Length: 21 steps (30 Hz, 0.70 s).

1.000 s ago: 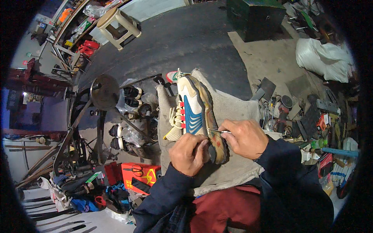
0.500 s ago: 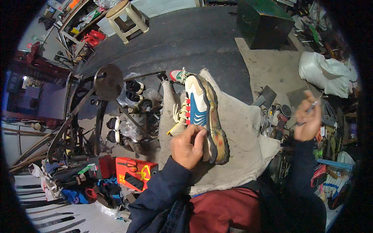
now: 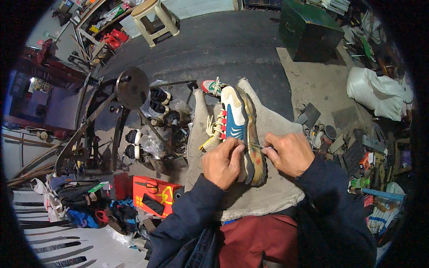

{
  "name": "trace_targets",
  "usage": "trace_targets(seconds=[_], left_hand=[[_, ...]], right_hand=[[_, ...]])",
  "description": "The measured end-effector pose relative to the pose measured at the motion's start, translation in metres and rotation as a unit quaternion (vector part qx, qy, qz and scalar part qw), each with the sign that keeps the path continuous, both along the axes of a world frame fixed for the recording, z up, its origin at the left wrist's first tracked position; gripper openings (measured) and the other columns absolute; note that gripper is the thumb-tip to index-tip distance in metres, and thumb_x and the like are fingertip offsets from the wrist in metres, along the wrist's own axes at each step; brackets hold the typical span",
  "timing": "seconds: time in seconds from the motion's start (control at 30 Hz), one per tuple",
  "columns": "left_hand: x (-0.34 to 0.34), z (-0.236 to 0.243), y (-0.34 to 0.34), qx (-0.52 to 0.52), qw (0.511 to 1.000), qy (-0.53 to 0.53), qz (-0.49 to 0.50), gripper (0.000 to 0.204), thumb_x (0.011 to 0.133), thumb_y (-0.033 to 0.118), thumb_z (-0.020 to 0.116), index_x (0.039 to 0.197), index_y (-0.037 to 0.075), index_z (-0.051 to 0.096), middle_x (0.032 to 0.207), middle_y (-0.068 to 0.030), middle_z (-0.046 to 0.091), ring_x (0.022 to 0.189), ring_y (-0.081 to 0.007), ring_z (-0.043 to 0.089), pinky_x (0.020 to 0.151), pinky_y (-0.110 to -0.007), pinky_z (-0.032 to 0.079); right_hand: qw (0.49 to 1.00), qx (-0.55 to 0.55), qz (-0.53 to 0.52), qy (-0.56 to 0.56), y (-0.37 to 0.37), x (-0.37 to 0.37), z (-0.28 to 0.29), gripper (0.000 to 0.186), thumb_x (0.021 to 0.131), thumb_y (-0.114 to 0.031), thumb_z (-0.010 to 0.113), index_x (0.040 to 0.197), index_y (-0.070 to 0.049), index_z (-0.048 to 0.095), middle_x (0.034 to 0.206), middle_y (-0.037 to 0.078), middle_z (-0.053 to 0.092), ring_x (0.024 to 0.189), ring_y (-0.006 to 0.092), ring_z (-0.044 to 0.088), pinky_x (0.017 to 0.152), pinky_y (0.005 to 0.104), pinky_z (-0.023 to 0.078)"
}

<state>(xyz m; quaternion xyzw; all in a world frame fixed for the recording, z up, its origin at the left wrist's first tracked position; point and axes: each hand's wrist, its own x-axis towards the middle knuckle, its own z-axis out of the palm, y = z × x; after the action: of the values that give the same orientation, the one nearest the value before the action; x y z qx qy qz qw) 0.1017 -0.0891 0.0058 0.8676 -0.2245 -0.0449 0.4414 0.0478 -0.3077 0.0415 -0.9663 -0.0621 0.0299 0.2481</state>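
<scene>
A sneaker with a white toe, blue side panel, red lace loops and cream laces lies on its side over a grey cloth on my lap. Its stained, yellowish sole faces right. My left hand is closed, thumb and forefinger pinched at the sneaker's side near the sole edge; whether thread is also between them cannot be made out. From the right, my right hand pinches a thin needle whose point reaches the sole. Beyond the toe sits another shoe, red, white and green.
A metal stand with a round plate rises at the left, near black-and-white shoes and plastic bags. An orange box carries scissors and a dark phone-like slab. Tools crowd the right. Farther off are a green chest, stool and white sack.
My right hand has come in from the far right to the sole, with the needle now visible in its fingers. The left hand stays pinched at the sneaker; the whole view has shifted slightly.
</scene>
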Motion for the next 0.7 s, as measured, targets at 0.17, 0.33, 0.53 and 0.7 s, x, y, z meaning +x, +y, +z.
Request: trace_targets(seconds=[0.17,0.33,0.53,0.7], left_hand=[[0.002,-0.001,0.000,0.005,1.000,0.010,0.004,0.010,0.097,0.017,0.064,0.096,0.007,0.066,0.086,-0.0166,0.072,0.078,-0.0383,0.070,0.066,-0.045,0.053],[0.001,-0.003,0.001,0.016,1.000,0.007,0.008,0.010,0.097,0.017,0.064,0.095,0.007,0.066,0.085,-0.0166,0.071,0.078,-0.0387,0.070,0.066,-0.045,0.053],[0.003,-0.005,0.001,0.007,1.000,0.003,0.011,0.009,0.096,0.017,0.065,0.096,0.008,0.065,0.084,-0.0164,0.071,0.077,-0.0393,0.069,0.066,-0.046,0.053],[0.006,-0.007,0.000,-0.001,1.000,-0.009,-0.006,0.010,0.097,0.016,0.063,0.097,0.007,0.066,0.076,-0.0165,0.068,0.072,-0.0368,0.069,0.064,-0.043,0.052]], right_hand=[[0.998,0.051,0.022,0.011,-0.002,-0.001,-0.002,0.016,0.087,-0.020,0.071,0.088,-0.007,0.063,0.071,0.020,0.066,0.070,0.0428,0.067,0.063,0.0521,0.051],[0.928,0.366,-0.063,0.030,-0.028,-0.009,-0.013,0.015,0.091,-0.024,0.070,0.085,-0.011,0.067,0.065,0.002,0.063,0.058,0.0258,0.064,0.055,0.0404,0.048],[0.534,0.753,-0.197,-0.329,-0.167,-0.035,0.025,0.035,0.102,-0.026,0.057,0.129,-0.003,0.059,0.074,-0.007,0.042,0.056,0.0032,0.036,0.049,0.0231,0.028],[0.923,0.316,-0.217,-0.045,-0.085,-0.063,-0.008,0.028,0.097,-0.018,0.061,0.119,-0.003,0.069,0.076,0.000,0.061,0.060,0.0095,0.050,0.055,0.0265,0.040]])
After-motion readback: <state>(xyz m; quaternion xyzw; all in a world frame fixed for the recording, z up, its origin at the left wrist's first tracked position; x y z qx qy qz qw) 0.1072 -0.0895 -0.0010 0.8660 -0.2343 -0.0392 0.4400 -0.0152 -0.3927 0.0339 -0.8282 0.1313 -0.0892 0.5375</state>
